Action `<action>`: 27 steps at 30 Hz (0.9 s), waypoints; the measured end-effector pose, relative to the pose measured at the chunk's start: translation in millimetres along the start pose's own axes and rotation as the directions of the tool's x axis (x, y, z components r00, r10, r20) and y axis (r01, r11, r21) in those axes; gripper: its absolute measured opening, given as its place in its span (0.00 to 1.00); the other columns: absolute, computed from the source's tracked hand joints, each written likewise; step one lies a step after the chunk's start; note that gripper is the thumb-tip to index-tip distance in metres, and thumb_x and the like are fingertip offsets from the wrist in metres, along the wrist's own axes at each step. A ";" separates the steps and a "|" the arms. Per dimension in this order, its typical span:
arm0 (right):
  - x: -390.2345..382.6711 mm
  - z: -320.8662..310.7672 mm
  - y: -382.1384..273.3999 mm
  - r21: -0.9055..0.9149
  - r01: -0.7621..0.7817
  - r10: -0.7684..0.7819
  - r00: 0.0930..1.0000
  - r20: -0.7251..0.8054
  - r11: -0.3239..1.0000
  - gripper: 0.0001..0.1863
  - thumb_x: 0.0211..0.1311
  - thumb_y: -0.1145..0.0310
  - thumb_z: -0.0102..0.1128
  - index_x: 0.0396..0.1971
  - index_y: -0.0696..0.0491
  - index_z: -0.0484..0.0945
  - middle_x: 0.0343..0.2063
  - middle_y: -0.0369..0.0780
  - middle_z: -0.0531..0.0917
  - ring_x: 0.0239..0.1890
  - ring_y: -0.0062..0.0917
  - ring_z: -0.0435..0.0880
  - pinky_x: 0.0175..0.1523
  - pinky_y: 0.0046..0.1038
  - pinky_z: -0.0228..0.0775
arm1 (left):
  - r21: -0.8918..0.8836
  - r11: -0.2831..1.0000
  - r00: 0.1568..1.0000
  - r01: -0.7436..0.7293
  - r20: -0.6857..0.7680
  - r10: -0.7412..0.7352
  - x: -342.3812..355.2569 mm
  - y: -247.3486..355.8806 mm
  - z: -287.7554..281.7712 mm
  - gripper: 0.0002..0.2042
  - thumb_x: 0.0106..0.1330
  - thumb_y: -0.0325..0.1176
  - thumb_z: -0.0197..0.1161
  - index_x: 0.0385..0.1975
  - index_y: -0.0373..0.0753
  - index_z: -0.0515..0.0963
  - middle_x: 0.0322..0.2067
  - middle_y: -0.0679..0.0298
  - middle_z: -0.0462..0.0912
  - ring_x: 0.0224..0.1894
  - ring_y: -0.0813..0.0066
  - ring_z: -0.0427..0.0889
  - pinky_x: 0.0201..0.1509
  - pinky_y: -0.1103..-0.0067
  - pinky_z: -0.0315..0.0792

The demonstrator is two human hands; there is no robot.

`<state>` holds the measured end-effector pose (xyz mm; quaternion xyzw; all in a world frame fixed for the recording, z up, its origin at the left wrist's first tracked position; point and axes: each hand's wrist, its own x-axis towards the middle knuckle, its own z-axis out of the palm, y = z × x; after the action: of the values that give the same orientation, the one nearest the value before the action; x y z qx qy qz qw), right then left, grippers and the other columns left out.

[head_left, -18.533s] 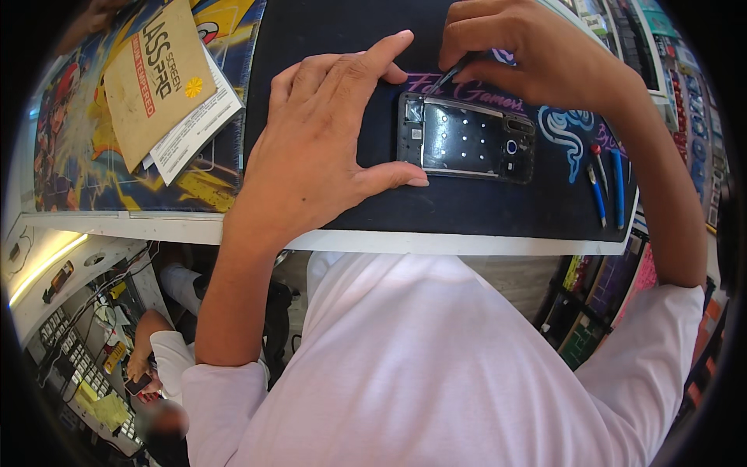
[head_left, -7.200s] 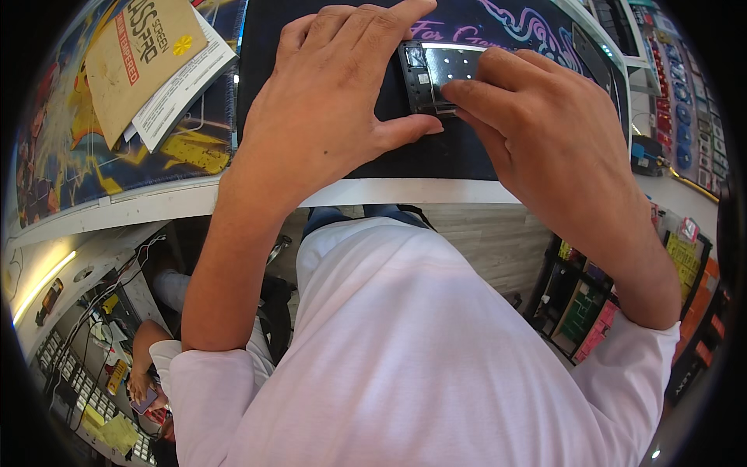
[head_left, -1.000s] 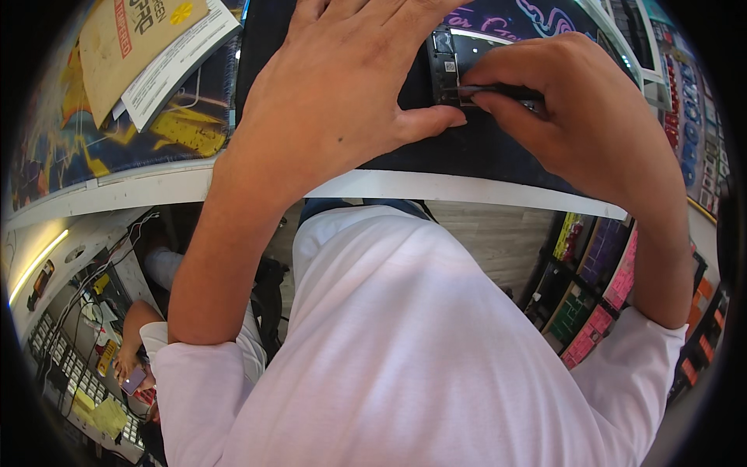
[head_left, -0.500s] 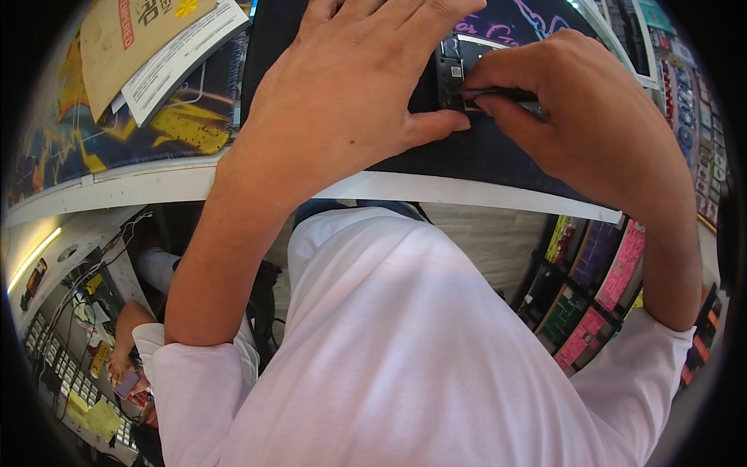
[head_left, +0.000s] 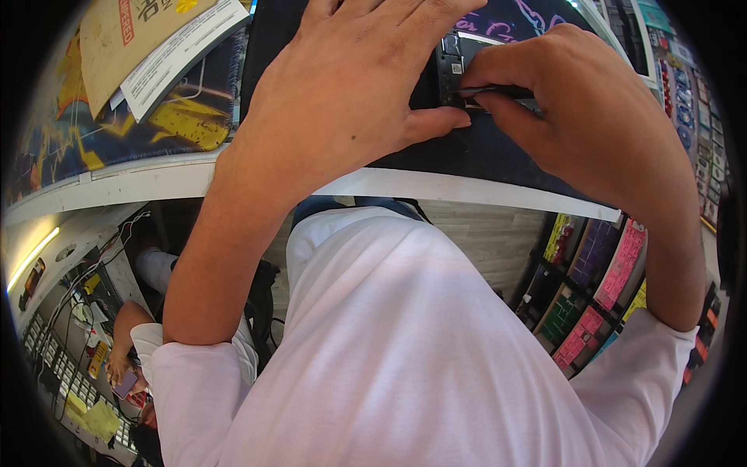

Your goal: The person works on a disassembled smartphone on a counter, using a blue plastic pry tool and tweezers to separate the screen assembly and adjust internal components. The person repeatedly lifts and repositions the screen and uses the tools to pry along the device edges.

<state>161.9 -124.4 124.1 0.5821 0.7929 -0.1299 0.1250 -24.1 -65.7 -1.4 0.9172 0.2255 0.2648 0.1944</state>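
A black phone with its inner parts exposed (head_left: 450,71) lies on a dark mat (head_left: 498,159) near the top of the view. Across its left side spreads my left hand (head_left: 354,93), open, its thumb stretched toward the phone's near end; some fingertips are cut off by the upper edge. My right hand (head_left: 580,105) is closed, pinching slim black tweezers (head_left: 510,92) between thumb and index finger. The tweezers' tip reaches the phone's near right part. My fingers hide much of the phone's right side.
A brown envelope (head_left: 128,43) and printed papers (head_left: 179,58) lie on a colourful mat (head_left: 191,128) at left. The table's white edge (head_left: 436,187) runs before me. Shelves with coloured packs (head_left: 591,288) stand lower right. Another person's hand (head_left: 120,366) shows lower left.
My right hand has shifted very slightly, with the tweezers still at the phone. My left hand stays in nearly the same place.
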 end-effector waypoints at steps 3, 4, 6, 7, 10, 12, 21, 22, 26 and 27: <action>-0.5 -0.2 -3.5 -0.018 -0.023 0.023 1.000 -0.007 1.000 0.07 0.67 0.72 0.69 0.41 0.51 0.92 0.30 0.42 0.89 0.39 0.42 0.85 0.51 0.42 0.76 | -0.043 0.999 1.000 -0.010 -0.029 0.009 1.0 -0.6 0.9 0.43 0.68 0.50 0.77 0.79 0.39 0.65 0.64 0.50 0.79 0.70 0.50 0.75 0.79 0.58 0.63; -1.5 -0.6 -5.6 -0.067 -0.009 0.006 0.999 -0.033 0.998 0.06 0.67 0.72 0.69 0.41 0.51 0.92 0.30 0.42 0.89 0.39 0.42 0.86 0.51 0.43 0.76 | -0.057 0.998 0.999 -0.015 -0.042 0.013 1.2 -0.8 1.3 0.43 0.68 0.50 0.77 0.79 0.39 0.65 0.64 0.50 0.79 0.70 0.50 0.75 0.79 0.58 0.63; -1.6 -0.9 -7.8 -0.122 0.020 -0.027 0.998 -0.052 0.992 0.06 0.67 0.71 0.70 0.40 0.51 0.91 0.29 0.43 0.89 0.40 0.42 0.86 0.51 0.43 0.77 | -0.042 0.999 0.999 -0.013 -0.039 0.011 0.9 -0.8 1.7 0.43 0.69 0.50 0.77 0.79 0.39 0.65 0.64 0.49 0.79 0.70 0.50 0.74 0.79 0.58 0.63; -0.6 -0.8 -8.2 -0.128 0.036 -0.042 0.998 -0.045 0.991 0.05 0.66 0.71 0.70 0.39 0.51 0.91 0.29 0.43 0.88 0.40 0.42 0.86 0.50 0.43 0.77 | -0.031 0.999 1.000 -0.009 -0.030 0.008 0.7 -0.8 1.8 0.43 0.69 0.50 0.77 0.79 0.39 0.65 0.64 0.49 0.79 0.70 0.50 0.74 0.79 0.58 0.63; -1.1 -0.7 -10.8 -0.181 0.056 -0.066 0.997 -0.049 0.982 0.03 0.66 0.71 0.71 0.37 0.52 0.90 0.28 0.43 0.88 0.39 0.43 0.86 0.50 0.44 0.77 | -0.022 1.000 1.000 0.002 -0.007 -0.002 -0.9 -1.4 1.3 0.43 0.69 0.50 0.77 0.79 0.39 0.65 0.64 0.50 0.79 0.71 0.51 0.74 0.79 0.58 0.63; -1.0 0.1 -11.9 -0.185 0.054 -0.064 0.997 -0.050 0.981 0.03 0.66 0.71 0.70 0.36 0.52 0.90 0.27 0.44 0.87 0.38 0.43 0.86 0.49 0.45 0.77 | -0.066 0.998 0.999 -0.015 -0.047 0.012 0.1 -2.6 2.7 0.43 0.69 0.50 0.77 0.79 0.39 0.66 0.64 0.50 0.79 0.71 0.51 0.74 0.79 0.58 0.63; -6.5 8.6 -7.2 -0.035 0.001 -0.002 0.999 -0.042 0.999 0.03 0.65 0.73 0.69 0.34 0.56 0.87 0.26 0.47 0.86 0.38 0.47 0.87 0.47 0.47 0.77 | -0.051 0.999 0.999 -0.012 -0.038 0.010 2.4 -2.8 3.0 0.42 0.68 0.50 0.78 0.78 0.38 0.67 0.64 0.50 0.80 0.71 0.51 0.75 0.78 0.58 0.63; -5.8 9.5 -4.0 0.002 0.002 -0.002 0.999 -0.037 1.000 0.03 0.66 0.74 0.69 0.35 0.57 0.87 0.27 0.47 0.87 0.38 0.48 0.87 0.47 0.47 0.77 | -0.043 0.999 0.999 -0.018 -0.043 0.016 2.4 -2.3 2.9 0.42 0.68 0.50 0.78 0.78 0.38 0.67 0.64 0.50 0.80 0.70 0.51 0.75 0.78 0.58 0.63; -1.8 11.9 8.0 0.130 0.002 -0.007 0.999 0.034 0.992 0.03 0.67 0.75 0.68 0.36 0.59 0.86 0.29 0.50 0.87 0.37 0.51 0.86 0.45 0.48 0.77 | -0.025 0.999 0.998 -0.025 -0.050 0.024 2.3 -0.5 1.3 0.42 0.68 0.49 0.78 0.77 0.37 0.67 0.63 0.50 0.80 0.70 0.50 0.75 0.78 0.58 0.63; -0.3 12.6 10.6 0.137 0.051 -0.051 0.999 -0.003 0.989 0.04 0.67 0.75 0.68 0.37 0.59 0.86 0.29 0.50 0.87 0.36 0.52 0.86 0.44 0.48 0.77 | -0.029 0.999 0.998 -0.029 -0.052 0.028 2.9 -0.3 0.5 0.42 0.68 0.48 0.78 0.77 0.37 0.67 0.63 0.50 0.80 0.70 0.50 0.75 0.78 0.58 0.63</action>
<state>172.7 -126.1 111.8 0.5689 0.7967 -0.1872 0.0814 -21.7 -64.1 -0.9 0.9102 0.2135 0.2943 0.1982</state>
